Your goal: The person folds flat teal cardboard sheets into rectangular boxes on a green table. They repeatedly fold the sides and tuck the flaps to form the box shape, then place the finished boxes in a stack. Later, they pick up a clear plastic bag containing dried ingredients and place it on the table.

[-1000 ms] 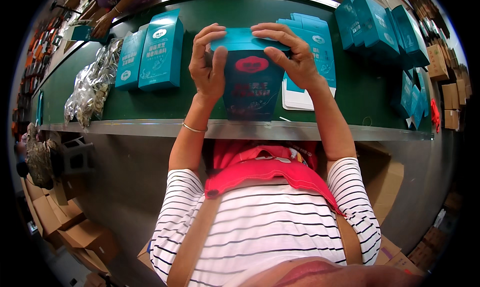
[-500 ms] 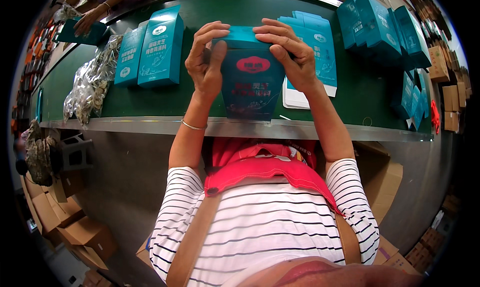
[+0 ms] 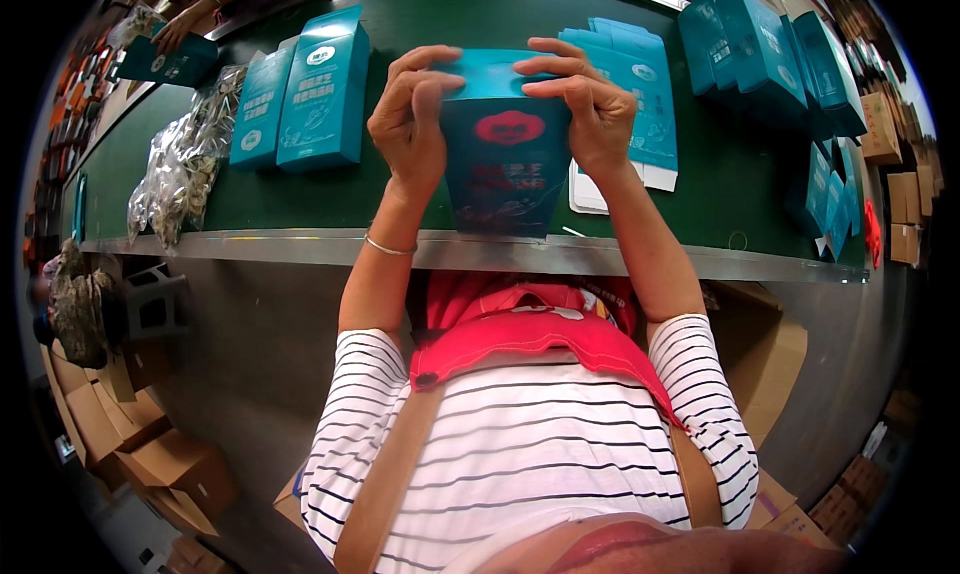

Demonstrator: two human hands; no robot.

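At the bottom centre of the frame, a red apron (image 3: pixel 540 344) is hanging over a striped shirt (image 3: pixel 530 444). At upper centre, the left hand (image 3: pixel 412 124) and right hand (image 3: pixel 595 114) are holding a teal box (image 3: pixel 505 164) between them, fingers curling over the left and right of its top; it is standing near the front edge of the green tabletop (image 3: pixel 700 214). Just beyond the right hand, flat teal cartons (image 3: pixel 652 114) are lying stacked. At upper left, clear bags (image 3: pixel 175 179) are lying beside two teal boxes (image 3: pixel 325 99); at upper right, more boxes (image 3: pixel 765 59) are standing grouped. In the far upper left, a co-worker's hand (image 3: pixel 180 26) is touching a dark teal carton (image 3: pixel 172 66).
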